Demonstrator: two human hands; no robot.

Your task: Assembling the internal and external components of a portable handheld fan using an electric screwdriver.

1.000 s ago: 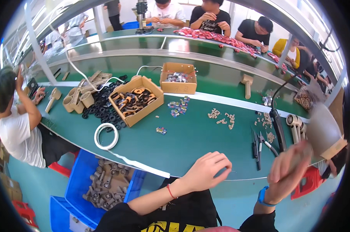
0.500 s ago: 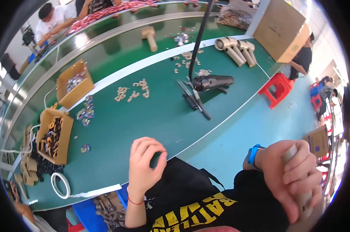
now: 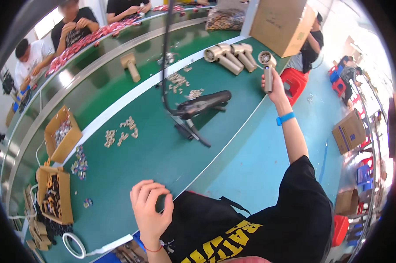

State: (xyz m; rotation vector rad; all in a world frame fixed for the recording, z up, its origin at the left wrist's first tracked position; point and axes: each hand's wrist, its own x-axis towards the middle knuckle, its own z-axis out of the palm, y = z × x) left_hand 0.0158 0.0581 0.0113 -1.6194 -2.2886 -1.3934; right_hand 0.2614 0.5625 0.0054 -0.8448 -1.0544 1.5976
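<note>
The beige hair dryer (image 3: pixel 266 68) stood upright in the right hand (image 3: pixel 272 87), fingers closed round its handle, held out beside the desk (image 3: pixel 163 149) edge near three similar dryers (image 3: pixel 230 55). The left hand (image 3: pixel 150 210) rested loosely curled and empty on the near desk edge.

My right arm stretched far out ahead, nearly straight, with a blue band on the wrist and my right hand (image 3: pixel 273 87) closed in a fist-like grip. My left hand (image 3: pixel 150 209) stayed close to my body, fingers curled loosely, thumb apart.
</note>
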